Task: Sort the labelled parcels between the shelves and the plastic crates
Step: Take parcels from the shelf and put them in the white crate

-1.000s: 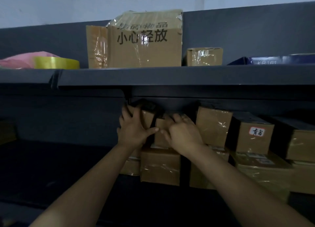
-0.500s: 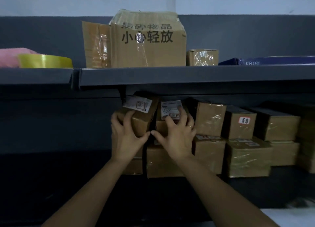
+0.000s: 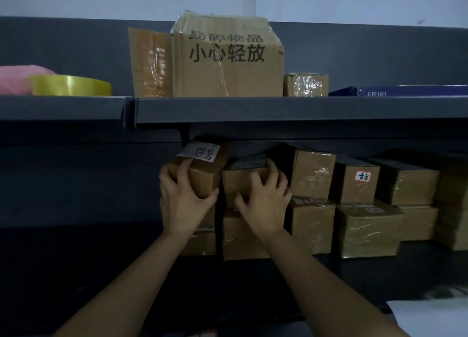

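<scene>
Your left grip (image 3: 186, 201) is clamped on the tilted parcel (image 3: 206, 178), your right grip (image 3: 264, 205) on the neighbouring parcel (image 3: 240, 182); these 2 sit just beneath the upper shelf (image 3: 278, 108).

Across the upper frame we see the dark upper shelf (image 3: 304, 108) carrying, left to right, a pink bag (image 3: 15, 79), a yellow tape roll (image 3: 71, 85), a large printed carton (image 3: 228, 70), a small taped box (image 3: 305, 84) just beside it, and a blue box (image 3: 405, 91). On the lower shelf (image 3: 354, 269), centre to right, taped parcels (image 3: 367, 232) sit stacked.
</scene>
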